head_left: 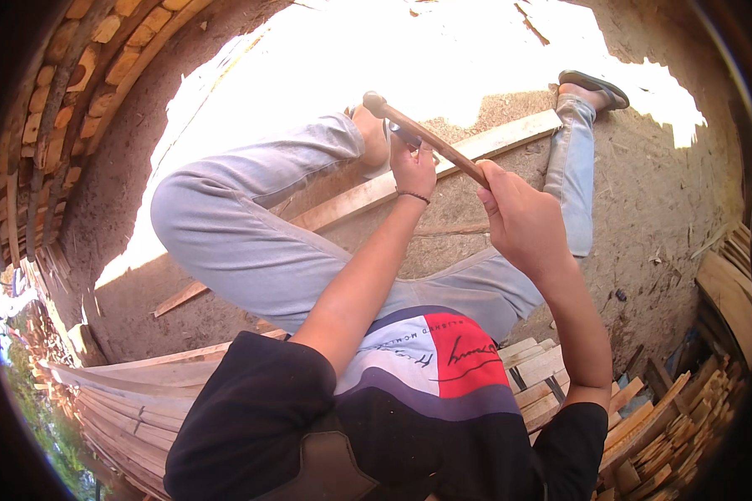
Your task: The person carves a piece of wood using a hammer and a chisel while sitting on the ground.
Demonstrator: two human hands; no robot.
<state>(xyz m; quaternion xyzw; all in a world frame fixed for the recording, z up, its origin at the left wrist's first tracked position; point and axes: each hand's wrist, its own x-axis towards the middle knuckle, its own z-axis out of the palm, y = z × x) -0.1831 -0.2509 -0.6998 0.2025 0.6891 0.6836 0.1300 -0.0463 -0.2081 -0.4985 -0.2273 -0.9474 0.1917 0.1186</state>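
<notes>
My right hand (522, 217) is closed round the wooden handle of a hammer (439, 146). The hammer's head is up and to the left, above my left hand (415, 173). In the fingers of that hand is a short dark rod-like tool (403, 134) with a bluish end, partly hidden by the hammer; its exact kind cannot be made out. Beneath both hands a long pale wooden board (510, 138) lies slantwise over the ground, between my bent left leg and my stretched right leg. The tool's lower tip is hidden.
My left leg (226, 209) is folded by the board's near-left part; my right foot (593, 88) is by its far end. Stacked planks (142, 392) lie at lower left, cut wood strips (685, 426) at lower right. A pile of wood pieces (83, 67) stands at upper left.
</notes>
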